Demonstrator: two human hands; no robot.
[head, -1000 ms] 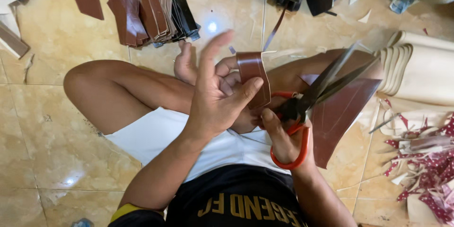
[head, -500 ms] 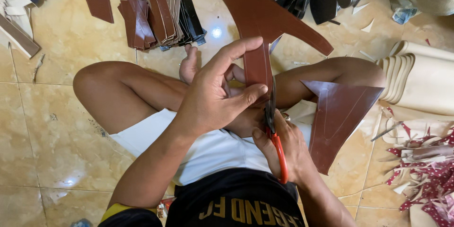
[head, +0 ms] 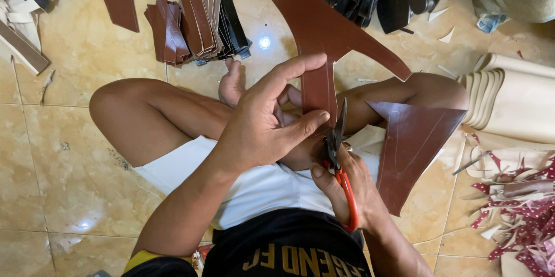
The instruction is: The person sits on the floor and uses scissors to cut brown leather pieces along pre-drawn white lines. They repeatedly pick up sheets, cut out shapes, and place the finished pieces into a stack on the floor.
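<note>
Both hands are busy — the left hand (head: 260,127) pinches a brown leather piece (head: 329,34), the right hand (head: 347,187) grips red-handled scissors (head: 338,155) beside it.

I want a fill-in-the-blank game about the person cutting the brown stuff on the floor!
1. The right hand holds scissors with ____ handles.
2. The left hand pinches a ____ sheet that the blades cut into.
3. The person sits on a floor of shiny ____.
4. The stack of cut strips lies ____ the person's foot.

Missing words: red; brown; tiles; beyond
</note>
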